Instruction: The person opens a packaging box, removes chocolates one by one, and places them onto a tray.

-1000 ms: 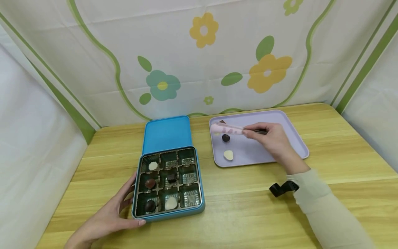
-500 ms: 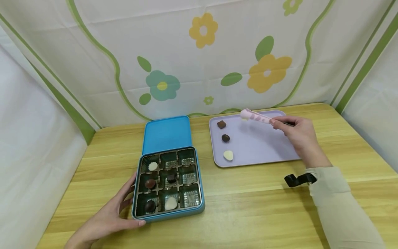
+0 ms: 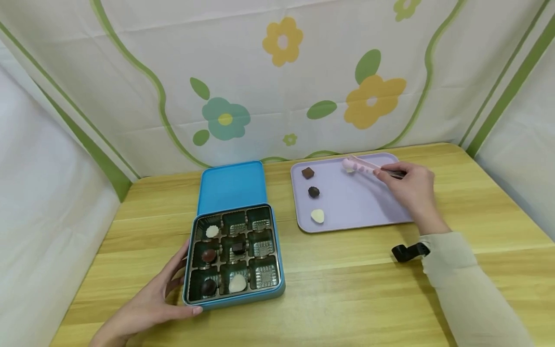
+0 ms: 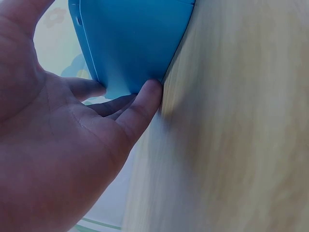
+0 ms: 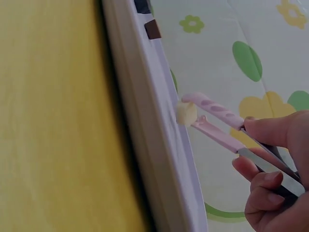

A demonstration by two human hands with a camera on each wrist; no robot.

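Pointing lengthwise left, pink tongs (image 3: 363, 166) sit gripped in right hand (image 3: 409, 188); left hand (image 3: 149, 302) holds blue box (image 3: 249, 299).

Right wrist view: the right hand (image 5: 268, 182), thumb above and fingers curled below, holds tongs (image 5: 219, 113) with pink, spotted tips and dark-and-silver handles, the tips at a cream-coloured block (image 5: 186, 114) beside the lilac tray (image 5: 145, 140); contact between block and tray cannot be judged. Farther up the tray sit a brown piece (image 5: 153, 29) and a darker one (image 5: 142, 6). Left, yellow tabletop (image 5: 53, 116); right, flower-printed cloth (image 5: 217, 63).
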